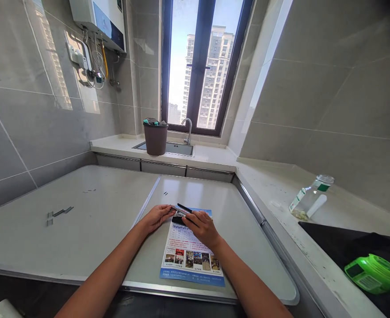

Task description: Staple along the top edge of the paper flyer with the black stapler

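Over a printed flyer [191, 240] on the white table, my right hand [203, 227] is closed around a black and silver stapler [182, 210]. Its black top arm looks lifted away from the metal channel. My left hand [158, 217] pinches at the stapler's far-left end, and whatever small piece may be between those fingertips is hidden. Several grey staple strips [59, 213] lie to the left on the table. Two small staple pieces [166, 193] rest beyond my hands, and a few thin bits [89, 191] lie farther left.
A brown bucket [155, 139] stands by the sink [178, 149] and faucet [189, 130] under the window. On the right counter are a glass jar [311, 198] and a green container [373, 274] lying on a black surface. The white tabletop [102, 234] has a raised seam.
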`<state>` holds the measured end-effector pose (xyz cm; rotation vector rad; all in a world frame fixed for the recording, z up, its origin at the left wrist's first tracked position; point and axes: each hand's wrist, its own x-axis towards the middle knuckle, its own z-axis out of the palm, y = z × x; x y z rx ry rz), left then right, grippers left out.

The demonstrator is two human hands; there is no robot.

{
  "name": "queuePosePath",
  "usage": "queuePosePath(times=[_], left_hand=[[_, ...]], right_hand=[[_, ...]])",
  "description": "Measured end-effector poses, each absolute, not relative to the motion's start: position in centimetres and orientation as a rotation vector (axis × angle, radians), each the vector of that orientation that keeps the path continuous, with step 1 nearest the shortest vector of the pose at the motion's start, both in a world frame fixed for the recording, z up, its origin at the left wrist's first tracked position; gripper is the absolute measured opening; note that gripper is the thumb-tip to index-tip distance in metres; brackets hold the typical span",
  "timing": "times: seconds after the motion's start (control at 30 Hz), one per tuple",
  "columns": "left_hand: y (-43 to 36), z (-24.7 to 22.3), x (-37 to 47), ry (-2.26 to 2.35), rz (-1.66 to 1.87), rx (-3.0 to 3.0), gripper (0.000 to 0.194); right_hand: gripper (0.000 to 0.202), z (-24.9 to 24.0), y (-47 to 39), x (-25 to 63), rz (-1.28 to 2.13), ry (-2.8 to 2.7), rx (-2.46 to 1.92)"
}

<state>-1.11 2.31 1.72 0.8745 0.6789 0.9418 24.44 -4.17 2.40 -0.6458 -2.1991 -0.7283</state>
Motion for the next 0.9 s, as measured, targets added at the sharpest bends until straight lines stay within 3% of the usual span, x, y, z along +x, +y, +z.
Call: queuePosePath(times=[0.17, 0.3, 0.5, 0.9], left_hand=[[2.3, 1.8, -1.1, 0.780, 0.960, 0.882, 0.023], [2.2, 2.2, -1.2, 0.808, 1.078, 0.921, 0.036], [1.6, 3.2, -1.2, 0.816, 1.179, 1.097, 0.046], [0.8, 3.7, -0.4, 0.705, 1.044, 1.294, 0.039]], right_hand=[[0.039, 3.3, -3.9, 25.0, -0.489, -1.957, -0.933], [0.022, 4.3, -3.0, 26.8, -0.019, -1.658, -1.242], [0.025, 4.3, -1.8, 29.1, 0.507, -1.799, -1.372], [0.029, 3.2, -1.7, 28.5, 0.626, -2.034, -1.331]])
